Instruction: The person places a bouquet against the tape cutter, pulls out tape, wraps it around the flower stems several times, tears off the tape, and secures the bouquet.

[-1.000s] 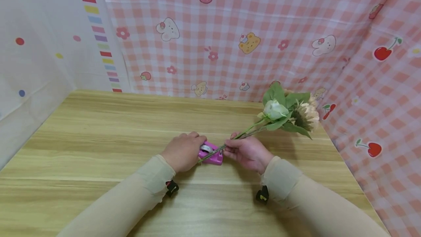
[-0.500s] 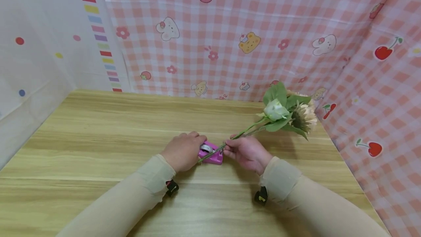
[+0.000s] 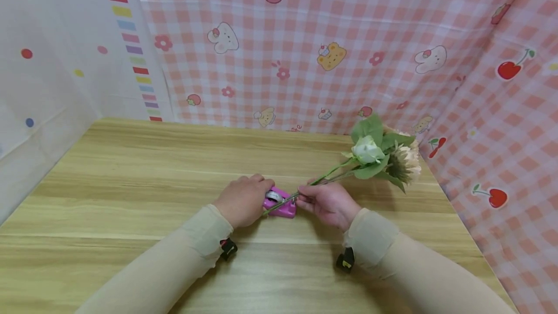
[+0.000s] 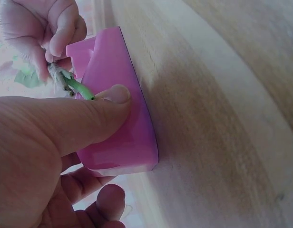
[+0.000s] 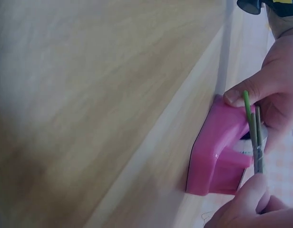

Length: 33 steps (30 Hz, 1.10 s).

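Note:
My left hand (image 3: 245, 201) grips the left end of a pink tape dispenser (image 3: 285, 211) that stands on the wooden table; its thumb presses the side in the left wrist view. A pale tape roll (image 3: 273, 196) sits in the dispenser. My right hand (image 3: 333, 202) pinches several thin flower stems (image 5: 253, 128) between thumb and fingers, just right of the dispenser. The stem ends slant over the dispenser toward my left hand. Shiny clear tape (image 5: 259, 161) appears to lie around them. At the far end are a white rose (image 3: 367, 150), a cream flower (image 3: 404, 161) and green leaves (image 3: 368, 130).
The wooden table (image 3: 174, 159) runs back to a pink checked cloth (image 3: 244, 76). Another checked cloth (image 3: 492, 149) borders the right side, and a white dotted cloth (image 3: 48, 76) the left. Each wrist carries a small black device (image 3: 227, 249).
The flower heads have turned and dipped slightly while my right hand keeps pinching the stems. My left hand and the tape dispenser have stayed in place.

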Each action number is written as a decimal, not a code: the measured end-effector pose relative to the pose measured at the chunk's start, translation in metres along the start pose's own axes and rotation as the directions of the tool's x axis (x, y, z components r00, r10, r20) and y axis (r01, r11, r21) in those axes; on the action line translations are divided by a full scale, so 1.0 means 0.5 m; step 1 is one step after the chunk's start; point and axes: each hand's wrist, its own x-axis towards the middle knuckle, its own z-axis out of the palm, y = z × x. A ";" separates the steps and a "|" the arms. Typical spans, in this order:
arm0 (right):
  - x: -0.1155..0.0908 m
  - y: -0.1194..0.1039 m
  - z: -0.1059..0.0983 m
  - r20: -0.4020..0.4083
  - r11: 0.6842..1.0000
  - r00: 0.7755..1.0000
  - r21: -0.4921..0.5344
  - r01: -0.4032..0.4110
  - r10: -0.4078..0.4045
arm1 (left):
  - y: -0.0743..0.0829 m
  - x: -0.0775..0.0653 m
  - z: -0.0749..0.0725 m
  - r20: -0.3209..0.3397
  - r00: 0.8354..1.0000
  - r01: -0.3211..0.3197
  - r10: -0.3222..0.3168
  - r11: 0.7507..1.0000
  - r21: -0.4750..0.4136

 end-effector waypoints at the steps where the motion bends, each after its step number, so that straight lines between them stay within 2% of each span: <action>1: -0.001 0.001 0.001 -0.006 1.000 1.000 0.000 0.006 -0.006 | 0.000 0.000 0.001 0.000 1.000 0.000 0.000 1.000 0.001; 15: -0.017 0.003 0.016 -0.049 0.998 0.997 0.028 0.054 -0.052 | 0.000 0.000 0.000 -0.007 1.000 0.004 -0.004 1.000 -0.008; 20: -0.020 0.008 0.016 -0.093 0.996 0.992 0.012 0.083 -0.082 | 0.001 0.000 0.000 -0.008 1.000 0.000 0.000 1.000 -0.004; 24: -0.019 0.009 0.021 -0.091 0.995 0.991 -0.014 0.098 -0.098 | 0.000 0.000 0.000 -0.008 1.000 0.000 0.000 1.000 -0.005; 27: -0.017 0.005 0.027 -0.089 0.997 0.993 -0.006 0.077 -0.078 | 0.000 0.000 0.001 -0.007 1.000 0.001 -0.001 1.000 -0.005; 33: -0.008 -0.007 0.032 -0.079 0.999 0.997 0.046 -0.010 0.014 | 0.001 -0.002 -0.001 -0.006 1.000 0.006 -0.006 1.000 -0.015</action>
